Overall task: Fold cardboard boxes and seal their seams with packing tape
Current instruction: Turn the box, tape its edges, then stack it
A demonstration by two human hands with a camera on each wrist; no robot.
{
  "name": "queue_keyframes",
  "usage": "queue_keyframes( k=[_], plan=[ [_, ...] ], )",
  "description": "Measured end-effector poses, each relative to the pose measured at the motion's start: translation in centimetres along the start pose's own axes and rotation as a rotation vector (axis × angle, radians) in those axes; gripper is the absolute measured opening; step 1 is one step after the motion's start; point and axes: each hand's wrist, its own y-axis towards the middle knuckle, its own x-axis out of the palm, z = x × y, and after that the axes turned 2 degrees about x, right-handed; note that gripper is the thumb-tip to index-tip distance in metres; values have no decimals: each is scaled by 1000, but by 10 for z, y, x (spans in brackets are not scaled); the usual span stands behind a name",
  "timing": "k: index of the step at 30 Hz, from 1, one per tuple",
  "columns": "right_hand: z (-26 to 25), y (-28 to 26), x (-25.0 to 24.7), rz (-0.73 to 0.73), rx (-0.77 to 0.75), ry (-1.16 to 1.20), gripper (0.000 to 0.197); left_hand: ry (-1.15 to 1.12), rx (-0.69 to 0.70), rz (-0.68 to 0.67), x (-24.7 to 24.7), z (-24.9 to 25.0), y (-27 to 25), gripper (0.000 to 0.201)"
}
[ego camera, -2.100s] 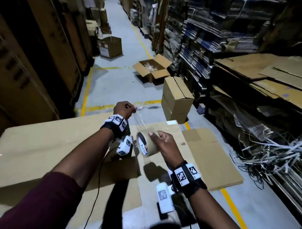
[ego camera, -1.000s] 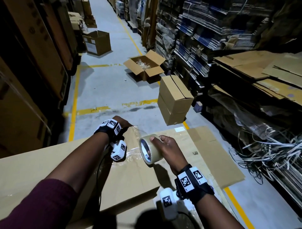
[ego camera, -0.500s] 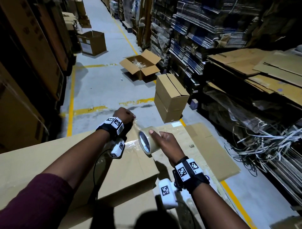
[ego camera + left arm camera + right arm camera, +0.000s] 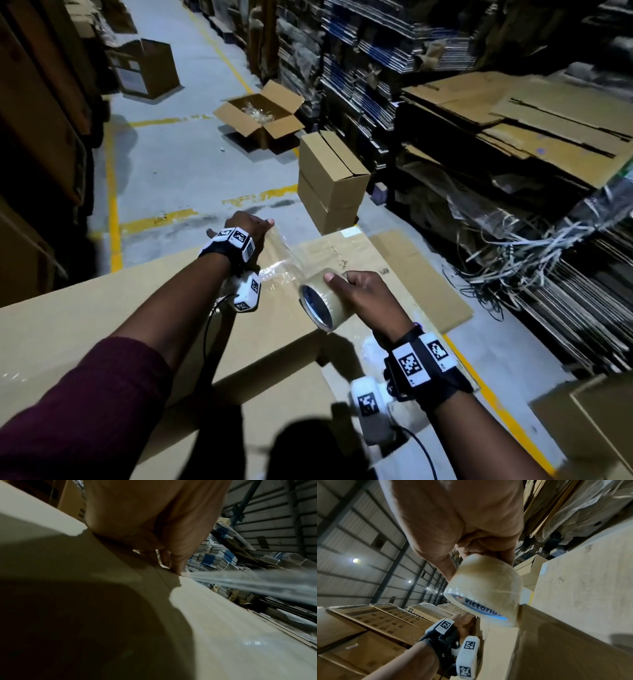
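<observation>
- The right hand (image 4: pixel 368 296) is wrapped around the roll of tape (image 4: pixel 323 299) and holds it just above the big flat cardboard box (image 4: pixel 102 322), near its right edge.
- A clear strip of tape (image 4: pixel 279 253) runs from the roll to the left hand (image 4: pixel 248 228).
- The left hand pinches the end of the strip at the far edge of the box.
- Two closed boxes (image 4: pixel 330 181) sit stacked on the floor past it.

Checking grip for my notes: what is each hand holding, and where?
Right hand grips the tape roll around its outer rim; left hand pins the tape's free end on the cardboard box.
</observation>
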Motion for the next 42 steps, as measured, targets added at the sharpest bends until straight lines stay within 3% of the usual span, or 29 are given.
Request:
queue_keyframes(
  k=[4, 7, 11, 21, 25, 29, 34, 36, 42],
  plan=[
    [11, -27, -9, 8, 42, -57, 40, 35, -18, -8, 5, -9, 18, 21],
    [20, -39, -9, 56, 52, -34, 42, 67, -9, -32, 0, 8, -5, 37],
    [18, -40, -5, 81, 57, -101, 45, 115, 8, -58, -11, 32, -45, 43],
    [35, -33, 5, 150, 127, -289, 48, 82, -6, -72, -10, 36, -49, 52],
    [53, -33, 11, 157, 181, -180, 53, 167, 39, -114, -12, 38, -57, 53],
    [59, -29, 9, 143, 220, -149, 52, 125, 46, -164, -14, 37, -57, 49],
    [68, -25, 9, 143, 242, -117, 51, 27, 29, -226, -24, 38, -70, 29],
    [72, -25, 14, 130, 275, -181, 54, 69, 29, -241, -27, 41, -77, 38],
    [79, -35, 10, 189, 311, -173, 62, 125, 81, -267, -21, 28, -67, 114]
  ],
)
